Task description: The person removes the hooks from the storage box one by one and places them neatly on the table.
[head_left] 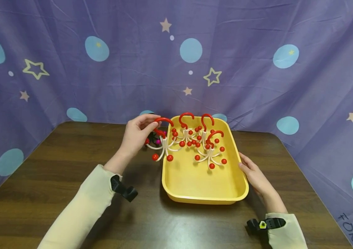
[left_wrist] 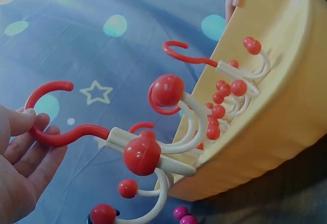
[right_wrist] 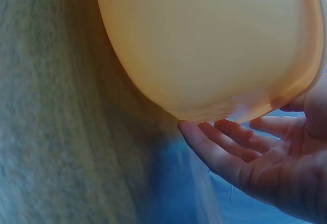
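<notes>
My left hand (head_left: 137,135) pinches the red hook end of a multi-armed hanger (head_left: 165,145) between thumb and fingers. Its white arms spread downward, tipped with red balls, at the left rim of a yellow tray (head_left: 192,183). Inside the tray's far half stand three similar hangers, one nearer the middle (head_left: 210,154), their red hooks pointing up. At the tray's right side, my right hand (head_left: 257,176) holds the wall, thumb at the rim. In the right wrist view its fingers (right_wrist: 219,152) touch the outside of the tray.
A black item with magenta balls (head_left: 158,141) lies left of the tray, partly hidden behind the left hand and the held hanger. The brown wooden table (head_left: 70,173) meets a purple curtain (head_left: 132,86) with stars and blue spots at the back and sides.
</notes>
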